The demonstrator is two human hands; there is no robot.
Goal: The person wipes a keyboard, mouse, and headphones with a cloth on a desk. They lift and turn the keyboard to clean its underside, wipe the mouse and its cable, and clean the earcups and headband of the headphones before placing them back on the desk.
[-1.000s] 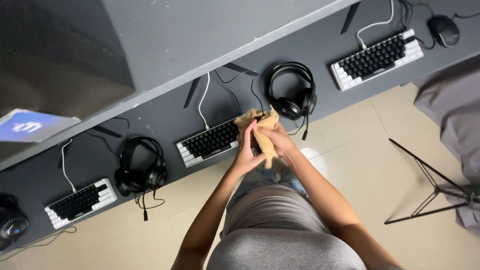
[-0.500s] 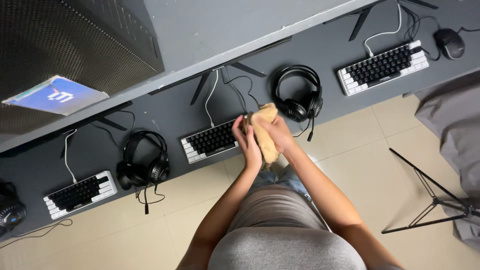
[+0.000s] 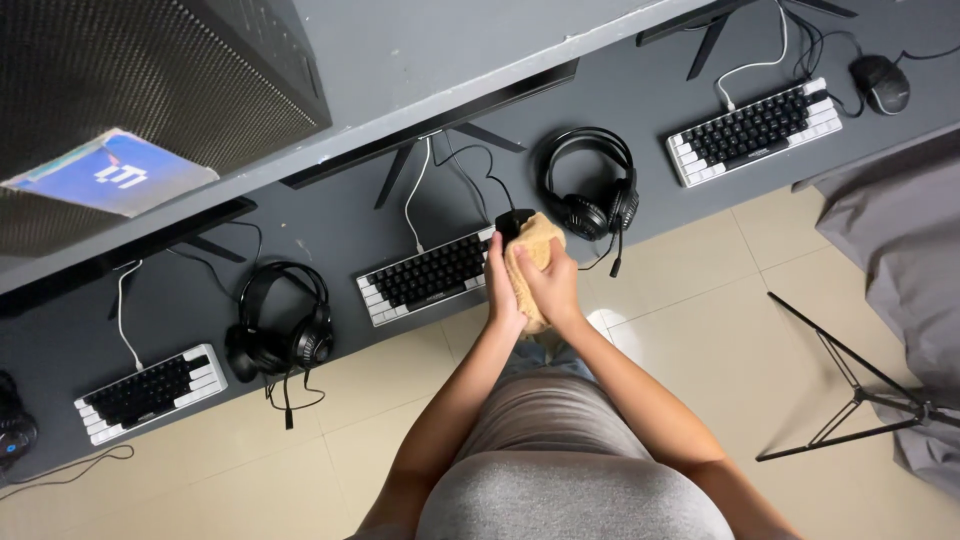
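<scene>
The person's grey-clad body is filling the bottom of the view, both bare forearms reaching up toward twelve o'clock. The left hand (image 3: 502, 285) and the right hand (image 3: 552, 290) are meeting over the near edge of the grey surface (image 3: 650, 90), and both are gripping a tan cloth (image 3: 532, 250), fingers curled and clamped on it from either side. The cloth is bunched between the palms and is pressing against a small black thing, seemingly a mouse (image 3: 513, 220) (mostly covered, so I cannot be sure), which is peeking out at the cloth's eleven o'clock.

Just at nine o'clock of the hands a keyboard (image 3: 425, 278) with black keys and a white frame is lying, its cable running up toward the back. At two o'clock of the hands, near them, a black headset (image 3: 592, 185) is resting on the surface. Farther toward nine o'clock a second headset (image 3: 280, 325) and another keyboard (image 3: 150, 392) are sitting. Toward two o'clock, well apart, a third keyboard (image 3: 755, 130) is lying beside a black mouse (image 3: 880, 82). At four o'clock a thin black stand (image 3: 850, 400) is standing on the tiled floor (image 3: 690, 290).
</scene>
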